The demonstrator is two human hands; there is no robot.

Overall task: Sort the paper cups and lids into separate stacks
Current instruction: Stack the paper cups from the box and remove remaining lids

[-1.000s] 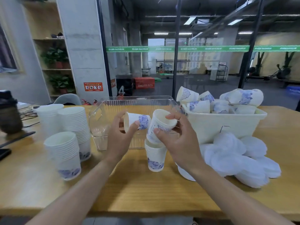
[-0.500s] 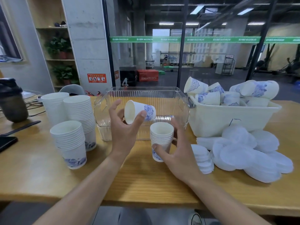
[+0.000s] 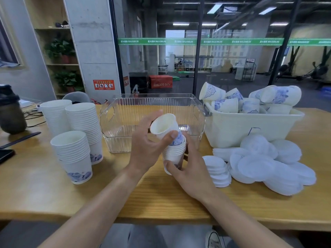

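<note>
At the middle of the table (image 3: 44,190), our left hand (image 3: 146,145) grips a single paper cup (image 3: 163,125), tilted with its mouth toward us and its base entering the short stack of cups (image 3: 174,154) below. Our right hand (image 3: 189,169) curls round that stack from the right, thumb across its lower front, holding it upright on the wood. Toward the table's left edge stand three more cup stacks: a shorter one (image 3: 73,154) nearest us, a taller one (image 3: 86,126) just behind it, and another (image 3: 54,115) farther back. A clear ribbed bin (image 3: 152,113) sits behind our hands near the far edge. To its right, touching it, a cream tub (image 3: 250,127) holds loose cups (image 3: 227,104) lying at all angles. In front of the tub, white lids (image 3: 265,163) spread in an overlapping heap, with a small neat pile of lids (image 3: 217,170) just beside our right hand.
</note>
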